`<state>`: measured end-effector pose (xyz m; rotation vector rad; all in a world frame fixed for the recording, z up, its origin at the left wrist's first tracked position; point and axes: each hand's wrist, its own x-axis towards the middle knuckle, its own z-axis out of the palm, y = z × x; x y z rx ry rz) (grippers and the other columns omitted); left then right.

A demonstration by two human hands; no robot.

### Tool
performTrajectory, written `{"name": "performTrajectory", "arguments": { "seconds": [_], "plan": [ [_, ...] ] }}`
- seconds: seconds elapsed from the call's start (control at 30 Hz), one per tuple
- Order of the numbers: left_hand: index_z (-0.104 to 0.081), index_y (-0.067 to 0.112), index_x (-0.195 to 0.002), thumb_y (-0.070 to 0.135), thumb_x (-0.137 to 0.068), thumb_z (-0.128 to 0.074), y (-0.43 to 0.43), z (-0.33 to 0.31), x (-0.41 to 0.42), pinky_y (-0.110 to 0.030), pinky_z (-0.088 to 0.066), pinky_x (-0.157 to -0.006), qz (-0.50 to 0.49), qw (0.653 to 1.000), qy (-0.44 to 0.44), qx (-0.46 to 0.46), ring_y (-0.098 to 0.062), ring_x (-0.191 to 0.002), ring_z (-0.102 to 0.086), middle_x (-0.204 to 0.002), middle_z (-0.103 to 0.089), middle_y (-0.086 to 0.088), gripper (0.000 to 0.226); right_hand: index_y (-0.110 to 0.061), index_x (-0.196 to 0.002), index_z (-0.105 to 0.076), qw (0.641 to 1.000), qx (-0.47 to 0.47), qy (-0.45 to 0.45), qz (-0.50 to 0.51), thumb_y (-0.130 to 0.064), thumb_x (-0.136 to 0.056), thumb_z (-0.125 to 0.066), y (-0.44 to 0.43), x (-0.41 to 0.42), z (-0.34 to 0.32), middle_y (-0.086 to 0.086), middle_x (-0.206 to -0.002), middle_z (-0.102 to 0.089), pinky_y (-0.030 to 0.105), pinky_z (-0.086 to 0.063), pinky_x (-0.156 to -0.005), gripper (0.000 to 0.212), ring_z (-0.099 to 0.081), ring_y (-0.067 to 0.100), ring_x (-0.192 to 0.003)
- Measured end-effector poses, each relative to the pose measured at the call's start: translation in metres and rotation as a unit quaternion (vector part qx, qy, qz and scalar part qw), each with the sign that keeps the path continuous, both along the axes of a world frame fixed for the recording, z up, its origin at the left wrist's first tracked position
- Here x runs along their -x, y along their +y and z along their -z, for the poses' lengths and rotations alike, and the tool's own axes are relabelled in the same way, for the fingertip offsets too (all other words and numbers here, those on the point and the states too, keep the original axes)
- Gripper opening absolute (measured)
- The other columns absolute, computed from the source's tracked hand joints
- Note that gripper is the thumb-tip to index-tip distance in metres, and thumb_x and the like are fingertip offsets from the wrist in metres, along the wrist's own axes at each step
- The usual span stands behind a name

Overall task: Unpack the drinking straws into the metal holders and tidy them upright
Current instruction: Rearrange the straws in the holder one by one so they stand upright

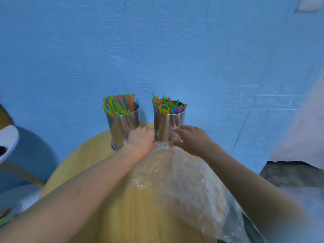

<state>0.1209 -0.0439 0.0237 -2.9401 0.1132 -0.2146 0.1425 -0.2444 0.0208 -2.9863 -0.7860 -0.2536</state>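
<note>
Two shiny metal holders stand side by side at the far edge of a round wooden table (98, 172). The left holder (121, 125) is packed with colourful straws (120, 104) leaning left. The right holder (168, 125) holds straws (168, 106) at uneven heights. My left hand (142, 137) curls against the lower left side of the right holder, in the gap between the two. My right hand (192, 139) cups that holder's lower right side, thumb near its base. A crumpled clear plastic bag (184, 181) lies on the table below both hands, its bunched end between them.
A blue textured wall (157, 50) rises directly behind the holders. A white object (7, 139) juts in at the left edge. More coloured straws (5, 216) lie blurred at the bottom left. A dark patterned surface (294, 172) sits to the right of the table.
</note>
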Motion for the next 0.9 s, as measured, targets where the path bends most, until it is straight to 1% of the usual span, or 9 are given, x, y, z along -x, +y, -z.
{"name": "performTrajectory", "arguments": {
  "seconds": [0.1,0.2,0.3,0.43,0.53,0.67,0.73,0.8,0.9],
  "plan": [
    [-0.052,0.015,-0.134,0.056,-0.097,-0.054,-0.003,0.004,-0.013,-0.041,-0.05,-0.087,-0.007,1.0,0.008,0.017,-0.032,-0.118,-0.06,-0.127,-0.06,-0.01,0.055,-0.017,-0.135,-0.057,1.0,0.002,-0.009,0.012,-0.05,-0.099,-0.058,-0.006,-0.01,0.004,0.005,-0.132,-0.063,0.044,-0.052,-0.089,0.049,-0.061,0.032,-0.121],
    [-0.052,0.014,-0.134,0.067,-0.092,-0.056,-0.004,0.007,-0.028,-0.042,-0.051,-0.09,-0.012,0.998,0.018,0.052,-0.03,-0.122,-0.059,-0.131,-0.059,-0.009,0.067,-0.017,-0.14,-0.054,0.999,0.011,-0.004,0.031,-0.052,-0.099,-0.059,-0.01,-0.022,0.006,0.007,-0.12,-0.065,0.042,-0.05,-0.085,0.054,-0.063,0.032,-0.115],
    [-0.052,0.011,-0.133,0.073,-0.088,-0.056,-0.006,0.007,-0.042,-0.042,-0.051,-0.094,-0.022,0.996,0.025,0.085,-0.03,-0.124,-0.057,-0.133,-0.059,-0.009,0.077,-0.015,-0.126,-0.062,0.998,0.024,-0.001,0.056,-0.055,-0.097,-0.061,-0.013,-0.036,0.009,0.004,-0.116,-0.065,0.036,-0.043,-0.077,0.05,-0.064,0.029,-0.112],
    [-0.034,0.008,-0.148,0.08,-0.083,-0.056,-0.007,0.008,-0.059,-0.041,-0.052,-0.088,-0.064,0.988,0.035,0.134,-0.033,-0.119,-0.061,-0.133,-0.06,-0.012,0.099,-0.011,-0.117,-0.062,0.997,0.017,0.007,0.078,-0.054,-0.097,-0.06,-0.014,-0.055,0.007,0.005,-0.117,-0.066,0.035,-0.039,-0.075,0.047,-0.064,0.029,-0.111],
    [-0.027,0.012,-0.152,0.079,-0.076,-0.066,-0.008,0.01,-0.068,-0.038,-0.052,-0.084,-0.082,0.969,0.042,0.228,-0.033,-0.116,-0.064,-0.128,-0.064,-0.01,0.108,-0.009,-0.125,-0.057,0.995,-0.003,0.024,0.093,-0.054,-0.098,-0.06,-0.013,-0.067,0.003,0.009,-0.123,-0.066,0.036,-0.04,-0.078,0.052,-0.063,0.031,-0.115],
    [-0.036,0.017,-0.143,0.066,-0.072,-0.08,-0.015,0.013,-0.074,-0.036,-0.052,-0.086,-0.089,0.917,0.038,0.387,-0.027,-0.117,-0.061,-0.131,-0.063,-0.005,0.097,-0.014,-0.139,-0.047,0.984,-0.104,0.094,0.107,-0.053,-0.096,-0.064,-0.008,-0.081,0.012,0.01,-0.121,-0.067,0.036,-0.038,-0.078,0.06,-0.062,0.032,-0.114],
    [-0.039,0.018,-0.14,0.064,-0.073,-0.081,-0.019,0.012,-0.074,-0.035,-0.052,-0.084,-0.092,0.912,0.01,0.4,-0.026,-0.116,-0.061,-0.13,-0.063,-0.004,0.092,-0.015,-0.138,-0.05,0.972,-0.171,0.118,0.109,-0.047,-0.096,-0.067,-0.005,-0.086,0.016,0.007,-0.126,-0.067,0.036,-0.037,-0.082,0.055,-0.06,0.032,-0.118],
    [-0.039,0.02,-0.139,0.063,-0.073,-0.081,-0.021,0.006,-0.072,-0.038,-0.053,-0.089,-0.082,0.913,-0.03,0.399,-0.026,-0.118,-0.062,-0.131,-0.063,-0.003,0.09,-0.017,-0.138,-0.052,0.959,-0.237,0.116,0.108,-0.044,-0.096,-0.067,-0.003,-0.086,0.017,0.005,-0.13,-0.067,0.036,-0.04,-0.088,0.052,-0.059,0.031,-0.121],
    [-0.041,0.027,-0.135,0.062,-0.073,-0.081,-0.018,-0.009,-0.065,-0.038,-0.051,-0.092,-0.053,0.907,-0.083,0.41,-0.023,-0.119,-0.062,-0.132,-0.063,0.003,0.081,-0.024,-0.142,-0.05,0.94,-0.313,0.092,0.096,-0.042,-0.091,-0.073,-0.003,-0.082,0.008,0.002,-0.134,-0.066,0.041,-0.046,-0.096,0.059,-0.061,0.03,-0.123]
  ]
}}
